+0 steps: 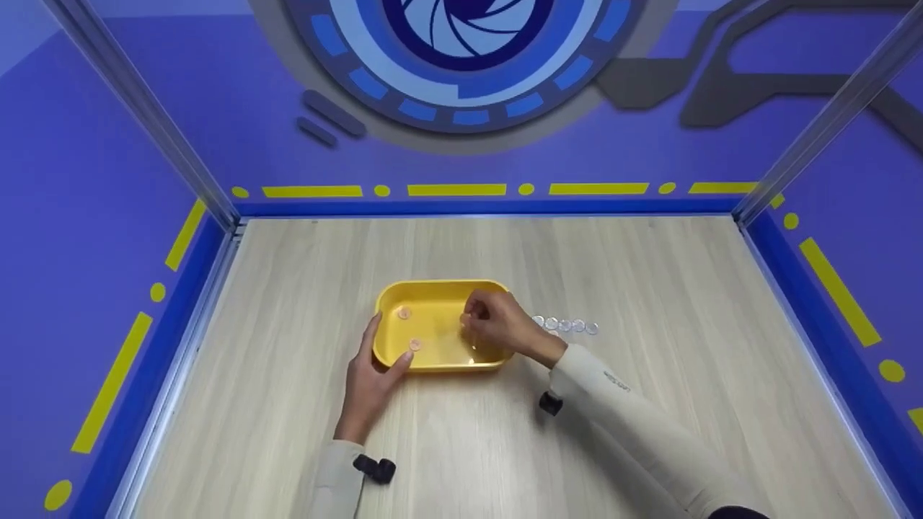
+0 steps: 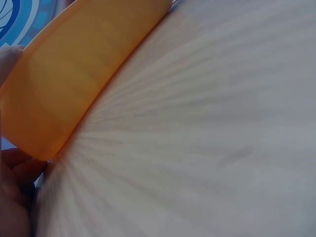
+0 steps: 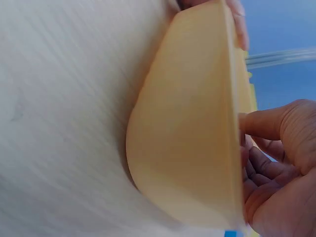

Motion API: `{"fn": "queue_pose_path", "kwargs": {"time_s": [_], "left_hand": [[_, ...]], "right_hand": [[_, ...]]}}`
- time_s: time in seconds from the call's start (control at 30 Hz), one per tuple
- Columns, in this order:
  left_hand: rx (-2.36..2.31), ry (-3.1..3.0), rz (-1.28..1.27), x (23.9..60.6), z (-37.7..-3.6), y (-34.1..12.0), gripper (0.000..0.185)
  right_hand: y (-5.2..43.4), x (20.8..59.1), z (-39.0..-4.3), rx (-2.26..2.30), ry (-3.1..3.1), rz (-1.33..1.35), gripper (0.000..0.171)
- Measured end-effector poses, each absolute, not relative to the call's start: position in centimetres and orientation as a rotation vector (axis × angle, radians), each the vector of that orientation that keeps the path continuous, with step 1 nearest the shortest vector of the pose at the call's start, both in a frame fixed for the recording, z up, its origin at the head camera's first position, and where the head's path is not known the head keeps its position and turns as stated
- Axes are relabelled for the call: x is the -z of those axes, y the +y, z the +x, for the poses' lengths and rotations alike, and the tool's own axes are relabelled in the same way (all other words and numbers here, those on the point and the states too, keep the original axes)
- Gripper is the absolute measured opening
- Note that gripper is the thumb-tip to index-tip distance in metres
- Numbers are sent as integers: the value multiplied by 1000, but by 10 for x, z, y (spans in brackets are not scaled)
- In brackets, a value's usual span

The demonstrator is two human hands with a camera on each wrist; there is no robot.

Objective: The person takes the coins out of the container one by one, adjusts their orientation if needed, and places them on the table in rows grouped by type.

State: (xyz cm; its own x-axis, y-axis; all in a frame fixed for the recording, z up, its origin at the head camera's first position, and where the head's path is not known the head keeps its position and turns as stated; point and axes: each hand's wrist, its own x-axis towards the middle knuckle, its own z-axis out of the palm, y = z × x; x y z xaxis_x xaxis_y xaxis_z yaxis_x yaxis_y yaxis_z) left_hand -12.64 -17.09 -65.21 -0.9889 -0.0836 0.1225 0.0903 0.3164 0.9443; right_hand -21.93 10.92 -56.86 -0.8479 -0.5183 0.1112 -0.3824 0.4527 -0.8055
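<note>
A yellow tray [image 1: 440, 288] sits on the wooden table [image 1: 649, 288]; two small discs [image 1: 404, 313] lie inside it. My left hand [image 1: 386, 347] holds the tray's near left corner, thumb on the front wall and fingers along the left side. My right hand [image 1: 472, 317] hovers over the right half of the tray, fingertips pinched together on what looks like a small clear disc. In the left wrist view the tray's wall [image 2: 74, 74] fills the upper left. In the right wrist view the curled fingers [image 3: 269, 163] of my right hand are beside the tray [image 3: 192, 123].
A short row of clear discs [image 1: 566, 326] lies on the table just right of the tray. Blue walls with yellow markings and metal posts [image 1: 144, 108] enclose the table on three sides. Bare wood surrounds the tray.
</note>
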Motion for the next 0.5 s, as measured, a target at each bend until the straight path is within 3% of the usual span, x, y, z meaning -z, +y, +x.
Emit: {"fn": "queue_pose_path", "kwargs": {"time_s": [0.5], "left_hand": [[1759,-2424,-12,651,-126,-171,95]], "right_hand": [[159,561,-200,1565,2553,-575,9]]}}
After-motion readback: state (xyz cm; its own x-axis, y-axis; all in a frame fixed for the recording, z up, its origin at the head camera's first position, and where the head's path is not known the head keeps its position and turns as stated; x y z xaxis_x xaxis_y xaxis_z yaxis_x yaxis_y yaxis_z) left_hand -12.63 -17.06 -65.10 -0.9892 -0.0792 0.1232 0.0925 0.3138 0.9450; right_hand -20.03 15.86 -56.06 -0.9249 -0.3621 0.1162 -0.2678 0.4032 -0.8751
